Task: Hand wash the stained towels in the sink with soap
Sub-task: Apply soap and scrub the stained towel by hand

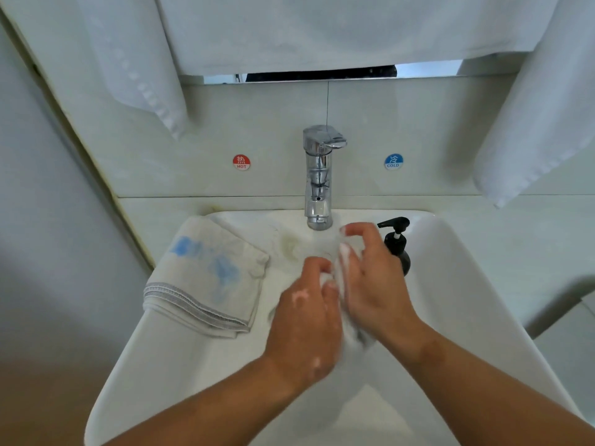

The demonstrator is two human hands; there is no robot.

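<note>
White ceramic sink holds two towels. One is a blue-stained towel, folded on the left rim, nearer the left hand. The other is a sudsy towel, bunched over the bowl, which both hands grip — the right hand opposite. One black soap pump bottle stands just beyond.

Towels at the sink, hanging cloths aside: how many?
2. One folded, blue-stained towel lies on the sink's left rim; one soapy towel is held between the left hand and right hand. Others may be hidden.
</note>
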